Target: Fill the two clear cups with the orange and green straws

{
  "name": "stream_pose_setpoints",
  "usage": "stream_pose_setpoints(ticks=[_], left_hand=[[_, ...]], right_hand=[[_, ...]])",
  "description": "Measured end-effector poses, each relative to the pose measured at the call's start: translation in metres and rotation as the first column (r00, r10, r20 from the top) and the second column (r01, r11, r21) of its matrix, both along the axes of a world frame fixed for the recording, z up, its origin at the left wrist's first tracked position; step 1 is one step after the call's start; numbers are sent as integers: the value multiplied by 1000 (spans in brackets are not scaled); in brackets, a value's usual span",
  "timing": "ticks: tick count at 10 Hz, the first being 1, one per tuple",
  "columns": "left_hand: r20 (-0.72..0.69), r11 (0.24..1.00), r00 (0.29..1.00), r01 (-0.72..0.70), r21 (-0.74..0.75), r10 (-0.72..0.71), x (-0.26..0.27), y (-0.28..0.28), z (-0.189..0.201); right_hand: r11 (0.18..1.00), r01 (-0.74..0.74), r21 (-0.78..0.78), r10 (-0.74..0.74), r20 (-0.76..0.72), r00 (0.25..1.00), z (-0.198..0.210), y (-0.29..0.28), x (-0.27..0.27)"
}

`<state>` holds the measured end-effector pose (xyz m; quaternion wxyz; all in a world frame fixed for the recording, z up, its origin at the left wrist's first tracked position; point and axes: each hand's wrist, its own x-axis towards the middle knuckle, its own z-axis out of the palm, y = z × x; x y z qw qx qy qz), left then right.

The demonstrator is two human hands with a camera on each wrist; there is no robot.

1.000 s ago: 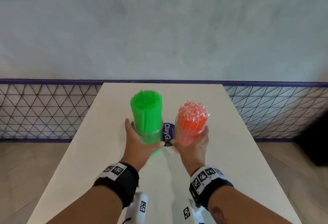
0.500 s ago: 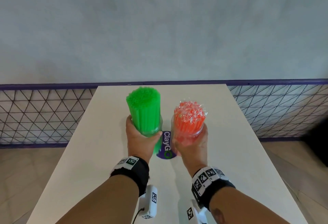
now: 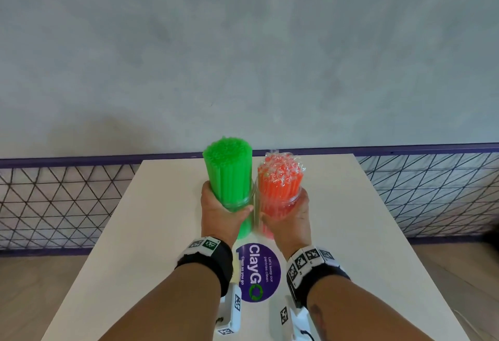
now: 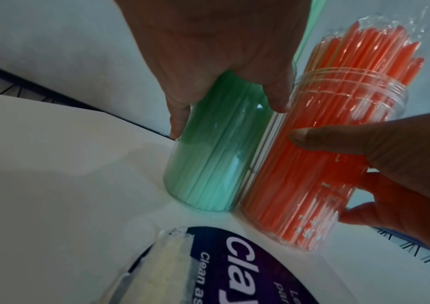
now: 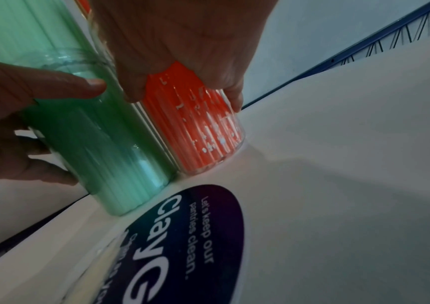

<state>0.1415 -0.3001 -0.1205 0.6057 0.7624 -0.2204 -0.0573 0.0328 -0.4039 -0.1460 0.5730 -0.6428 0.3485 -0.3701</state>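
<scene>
Two clear cups stand side by side, touching, on the white table (image 3: 167, 232). The left cup (image 4: 208, 168) is packed with green straws (image 3: 228, 170) that rise well above its rim. The right cup (image 4: 320, 164) holds orange straws (image 3: 279, 181) still wrapped in clear plastic at the top. My left hand (image 3: 221, 211) grips the green cup from behind, thumb across its front. My right hand (image 3: 290, 216) grips the orange cup (image 5: 200, 131) the same way. Both cup bases rest on the table just beyond a purple sticker.
A round purple "ClayGo" sticker (image 3: 258, 272) lies on the table between my wrists. A purple-railed wire mesh fence (image 3: 59, 200) runs behind and beside the table, with a grey wall above it. Bare tabletop (image 3: 364, 232) lies on either side of the cups.
Both hands have pushed the cups away from me, past the sticker toward the table's middle, and brought them together until they touch. Both grips have held.
</scene>
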Motion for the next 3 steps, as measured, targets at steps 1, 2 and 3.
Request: stream_pose_setpoints(ticks=[1, 2, 3], left_hand=[[-4, 1000, 1000, -10, 11, 10, -1, -2, 3], [-20, 999, 1000, -7, 37, 7, 2, -1, -1], [-46, 991, 997, -60, 118, 66, -7, 5, 6]], right_hand=[[1000, 5, 18, -5, -8, 1000, 1, -3, 1], [999, -1, 38, 4, -78, 997, 1, 0, 2], [999, 38, 7, -36, -179, 983, 18, 8, -6]])
